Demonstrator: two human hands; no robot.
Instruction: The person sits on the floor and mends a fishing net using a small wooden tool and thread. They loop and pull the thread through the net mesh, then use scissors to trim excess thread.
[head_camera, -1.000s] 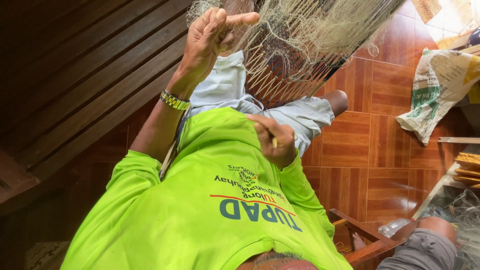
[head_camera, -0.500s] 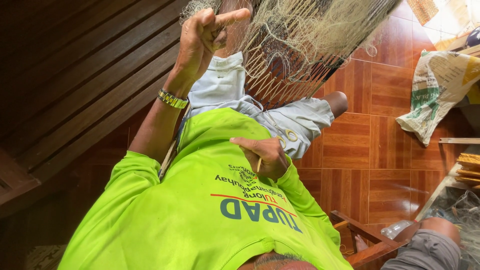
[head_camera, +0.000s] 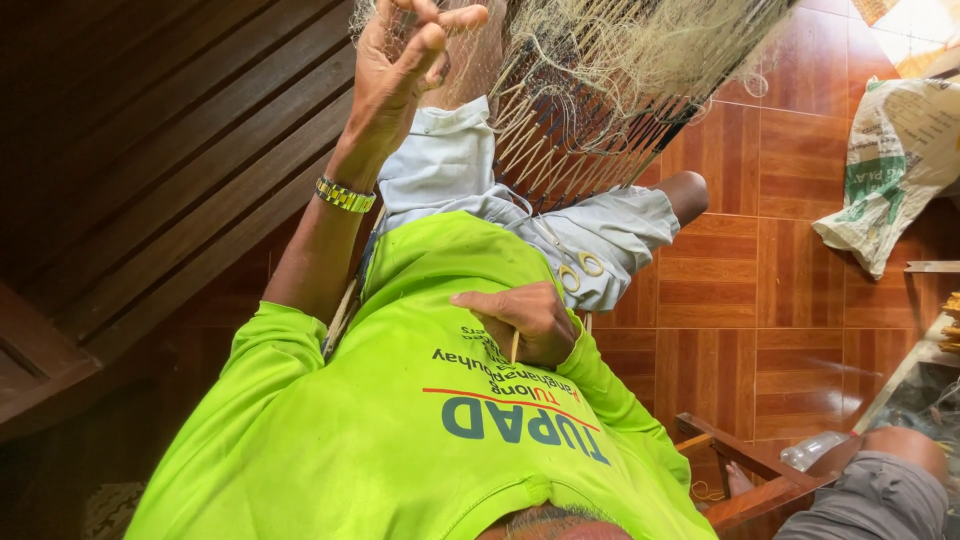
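Head view, looking down the person's own body. Left hand (head_camera: 405, 60) is raised at upper left, a metal bracelet (head_camera: 345, 194) on its wrist. Its fingers (head_camera: 455, 18) are curled and pinched together on the edge of the net (head_camera: 620, 50), thumb against fingertips, the hand nearly closed.

Net: a pale, fine mesh bunched across the top of the frame. It hangs above the knees, and its strands fan down toward the lap. How much mesh lies inside the pinch cannot be told.

Right hand (head_camera: 530, 322) rests against the front of the green shirt (head_camera: 400, 430), at the belly. It is closed in a loose fist around a thin pale stick (head_camera: 515, 346), which points down from the fingers onto the cloth (its upper end is hidden in the fist). This hand is well apart from the net.

Scissors (head_camera: 575, 268) with yellow loops lie on the grey shorts (head_camera: 450, 170), just beyond the right hand.

Surroundings: red-brown tiled floor (head_camera: 790, 250); dark wooden slats (head_camera: 150, 150) at left; a white-and-green sack (head_camera: 890, 170) at right. Another person's bent knee (head_camera: 905, 455) shows at lower right, beside a wooden chair frame (head_camera: 745, 480) and a clear bottle (head_camera: 815, 450).
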